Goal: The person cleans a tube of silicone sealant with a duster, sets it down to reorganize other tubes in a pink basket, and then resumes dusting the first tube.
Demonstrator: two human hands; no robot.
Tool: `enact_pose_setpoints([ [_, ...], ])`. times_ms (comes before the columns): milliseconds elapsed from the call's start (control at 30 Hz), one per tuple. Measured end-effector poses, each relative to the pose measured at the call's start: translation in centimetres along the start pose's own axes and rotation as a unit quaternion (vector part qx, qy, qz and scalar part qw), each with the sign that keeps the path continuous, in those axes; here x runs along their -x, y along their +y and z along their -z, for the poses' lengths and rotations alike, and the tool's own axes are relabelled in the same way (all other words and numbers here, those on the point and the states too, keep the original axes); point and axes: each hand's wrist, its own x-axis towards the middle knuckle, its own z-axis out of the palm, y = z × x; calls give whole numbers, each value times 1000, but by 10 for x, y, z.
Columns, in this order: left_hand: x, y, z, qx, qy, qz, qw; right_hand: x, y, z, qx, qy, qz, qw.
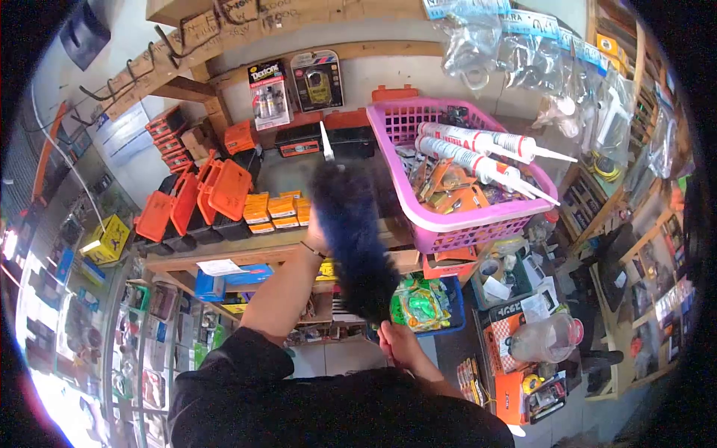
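Note:
A fluffy dark blue and black duster (351,231) stretches over the shelf front, blurred by motion. My right hand (399,343) is closed around its lower end. My left hand (317,233) is at the shelf edge beside the small orange-and-white boxes (275,209); the duster hides its fingers, so I cannot see whether it holds anything. Just beyond the duster's top, a white pointed piece (327,142) sticks up in front of black cases (299,140). To the right of the duster stands a pink basket (426,216) with sealant tubes (474,160) lying across several packets.
Open orange-lidded bins (175,205) line the shelf's left part. Bagged parts (523,56) hang at upper right. Below, a blue bin (457,317) holds green packets, and a clear plastic jar (541,341) lies among boxes. Glass cases (142,343) stand on the left.

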Motion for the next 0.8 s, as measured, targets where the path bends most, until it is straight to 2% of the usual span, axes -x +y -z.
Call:
enact_pose_setpoints([
  [67, 1, 0, -3, -31, 57, -17, 998, 10, -5, -4, 90, 1, 53, 995],
  [100, -3, -2, -9, -44, 84, -18, 995, 14, -2, -2, 92, 1, 49, 995],
  [167, -2, -1, -19, -53, 116, -29, 991, 15, 4, 5, -14, 3, -16, 1000],
  [200, -3, -2, -22, -52, 125, -32, 990, 16, 2, 3, -9, 3, -15, 1000],
  [267, -1, -2, -24, -38, 114, -28, 992, 19, -4, 3, -74, -56, -28, 995],
  [300, 2, -1, -27, -28, 102, -24, 994, 22, -11, 1, -27, -68, -5, 997],
  [333, 2, -1, -27, -23, 103, -24, 994, 24, -16, -2, -28, -62, -12, 998],
  [400, -1, 0, -29, -19, 125, -30, 992, 27, -23, -9, 55, 37, 16, 998],
  [467, -7, -1, -32, -8, 137, -41, 990, 25, -25, -9, 5, 56, -18, 998],
  [533, -7, 1, -23, 30, 41, 1, 999, 27, -25, -9, -90, 51, -35, 994],
  [567, -9, 1, -17, -14, 156, -15, 988, 27, -22, -8, -73, 14, -26, 997],
  [600, -2, 1, -32, 22, 107, 23, 994, 29, -22, -10, -73, 18, -29, 997],
  [633, -2, 1, -28, 26, 107, 24, 994, 30, -22, -11, -22, 19, -18, 999],
  [667, -3, 1, -23, 47, 38, 25, 998, 30, -22, -13, 29, 19, -7, 999],
  [733, -7, 1, -13, 71, -32, 24, 997, 25, -13, -13, -8, 45, -8, 999],
  [800, -8, 2, -4, -33, 236, -11, 971, 24, -6, -17, -48, 72, -15, 996],
])
